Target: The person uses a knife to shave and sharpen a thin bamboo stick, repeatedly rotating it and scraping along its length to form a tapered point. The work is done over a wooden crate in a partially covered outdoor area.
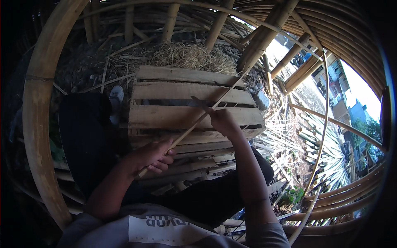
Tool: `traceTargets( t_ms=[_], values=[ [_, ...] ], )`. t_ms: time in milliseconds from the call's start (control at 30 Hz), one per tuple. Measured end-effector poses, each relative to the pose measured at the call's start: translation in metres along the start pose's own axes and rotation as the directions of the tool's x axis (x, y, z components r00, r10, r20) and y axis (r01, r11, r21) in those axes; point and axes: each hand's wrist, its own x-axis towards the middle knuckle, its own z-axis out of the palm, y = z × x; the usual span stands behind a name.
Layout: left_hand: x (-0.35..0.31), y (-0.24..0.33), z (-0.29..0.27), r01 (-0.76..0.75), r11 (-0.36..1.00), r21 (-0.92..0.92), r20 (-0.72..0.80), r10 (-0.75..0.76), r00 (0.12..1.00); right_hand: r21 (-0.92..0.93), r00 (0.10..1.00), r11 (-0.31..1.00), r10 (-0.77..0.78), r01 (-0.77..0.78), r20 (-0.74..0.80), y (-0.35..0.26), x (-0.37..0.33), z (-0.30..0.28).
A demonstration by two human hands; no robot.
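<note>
A long, thin bamboo strip [183,134] slants from near my lap up and away to the right, over a slatted wooden crate [159,117]. My left hand [156,157] is wrapped round the strip near its close end, which sticks out below the palm. My right hand [225,122] grips a knife, whose handle is hidden in the fist. The knife blade [200,103] points to the far left and crosses the strip, seemingly against it. Whether the edge has cut in cannot be made out.
Dry shavings [194,57] are heaped behind the crate. A thick bamboo post [38,99] curves up on the left, another [264,37] leans at the far right. Many cut bamboo poles [331,153] lie stacked outside to the right. A shoe [117,97] is left of the crate.
</note>
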Motion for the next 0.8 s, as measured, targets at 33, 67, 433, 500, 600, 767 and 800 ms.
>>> traceTargets(
  t_ms=[33, 67, 433, 500, 600, 767, 800],
  values=[
    [-0.003, 0.005, 0.003, -0.005, 1.000, -0.018, 0.007, 0.005, 1.000, -0.021, 0.999, 1.000, 0.013, -0.014, -0.052, 0.000, 0.003, -0.006],
    [-0.006, 0.009, 0.005, -0.010, 0.999, -0.036, 0.013, 0.010, 1.000, -0.041, 0.995, 0.999, 0.026, -0.031, -0.100, 0.000, 0.004, -0.010],
    [-0.006, 0.008, 0.003, -0.009, 0.999, 0.042, -0.062, 0.012, 0.998, 0.060, 0.980, 0.988, 0.135, -0.145, 0.148, -0.038, -0.012, -0.013],
    [-0.004, 0.005, 0.001, -0.009, 0.999, 0.052, -0.070, 0.013, 0.997, 0.052, 0.985, 0.995, 0.080, -0.089, 0.152, -0.048, -0.016, -0.009],
    [0.000, 0.000, 0.002, 0.001, 1.000, -0.004, -0.027, -0.001, 1.000, 0.048, 0.986, 0.985, 0.165, -0.167, 0.031, -0.026, -0.004, -0.017],
    [-0.002, 0.002, -0.003, 0.005, 0.999, 0.054, -0.080, -0.001, 0.997, 0.056, 0.998, 0.998, -0.001, -0.003, 0.059, -0.071, -0.043, 0.009],
    [0.000, 0.001, -0.003, -0.012, 0.998, 0.058, -0.068, 0.016, 0.998, 0.081, 0.997, 0.996, 0.023, -0.029, 0.075, -0.063, -0.037, 0.008]
  ],
)
